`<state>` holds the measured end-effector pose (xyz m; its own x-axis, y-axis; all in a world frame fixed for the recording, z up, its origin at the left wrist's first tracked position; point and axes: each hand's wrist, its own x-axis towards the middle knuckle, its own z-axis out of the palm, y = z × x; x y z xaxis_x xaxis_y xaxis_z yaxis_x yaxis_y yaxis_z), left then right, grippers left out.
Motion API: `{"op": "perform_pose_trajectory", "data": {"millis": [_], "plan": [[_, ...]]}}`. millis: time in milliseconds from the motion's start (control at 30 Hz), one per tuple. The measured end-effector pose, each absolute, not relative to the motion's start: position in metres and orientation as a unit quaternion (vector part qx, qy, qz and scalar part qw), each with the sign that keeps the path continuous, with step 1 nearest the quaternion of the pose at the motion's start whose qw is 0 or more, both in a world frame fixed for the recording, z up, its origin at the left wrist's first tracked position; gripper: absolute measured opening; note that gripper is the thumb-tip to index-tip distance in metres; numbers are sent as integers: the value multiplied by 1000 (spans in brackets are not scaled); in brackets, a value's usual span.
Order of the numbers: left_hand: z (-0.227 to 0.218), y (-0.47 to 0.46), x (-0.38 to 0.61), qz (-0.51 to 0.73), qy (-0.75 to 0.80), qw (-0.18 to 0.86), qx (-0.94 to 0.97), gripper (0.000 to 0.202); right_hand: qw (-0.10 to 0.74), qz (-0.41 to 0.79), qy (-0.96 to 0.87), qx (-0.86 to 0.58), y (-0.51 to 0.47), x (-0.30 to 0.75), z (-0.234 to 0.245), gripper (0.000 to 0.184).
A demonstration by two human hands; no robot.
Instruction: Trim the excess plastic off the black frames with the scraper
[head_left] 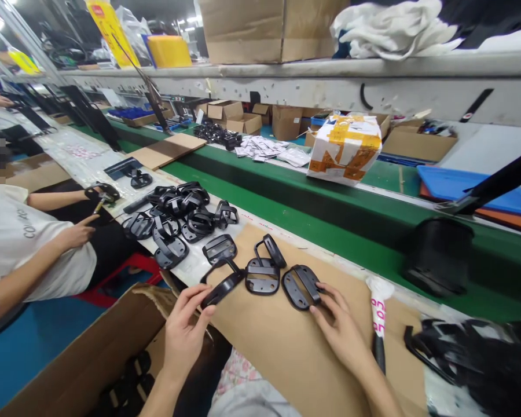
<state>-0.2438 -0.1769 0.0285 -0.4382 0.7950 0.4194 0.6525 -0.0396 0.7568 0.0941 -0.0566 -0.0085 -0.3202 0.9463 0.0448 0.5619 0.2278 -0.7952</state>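
Observation:
My left hand (186, 330) grips a black plastic buckle part (223, 286) by its lower end, at the near edge of a cardboard sheet (286, 341). My right hand (341, 327) rests its fingertips on another black buckle part (301, 286) lying flat on the cardboard. Between them sits a third black part (264, 272) with its loop raised. One more part (219, 249) lies just beyond, to the left.
A pile of black parts (178, 214) lies farther left on the bench. A co-worker (21, 243) at left holds a hammer (101, 200). A green conveyor belt (312, 208) runs behind, carrying a taped box (345, 147). An open carton (91, 359) stands below left. A hammer handle (378, 324) lies at right.

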Motion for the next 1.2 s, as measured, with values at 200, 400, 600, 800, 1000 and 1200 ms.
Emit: {"op": "perform_pose_trajectory", "data": {"millis": [200, 400, 600, 800, 1000, 1200], "plan": [[2, -168, -240, 422, 657, -32, 624, 26, 277, 354, -732, -512, -57, 95, -11, 34], [-31, -165, -229, 417, 649, -14, 636, 32, 277, 354, -731, -514, -57, 96, -9, 33], [-22, -144, -223, 397, 609, 47, 685, 25, 303, 347, -721, -517, -56, 98, -6, 29], [-4, -136, -212, 412, 569, 202, 683, 20, 343, 365, -690, -523, -49, 106, -7, 31], [19, -123, -256, 468, 666, 204, 543, 22, 344, 324, -718, -511, -50, 108, -18, 22], [8, -78, -284, 340, 692, 201, 604, 26, 365, 334, -714, -495, -50, 110, -29, 20]]}}
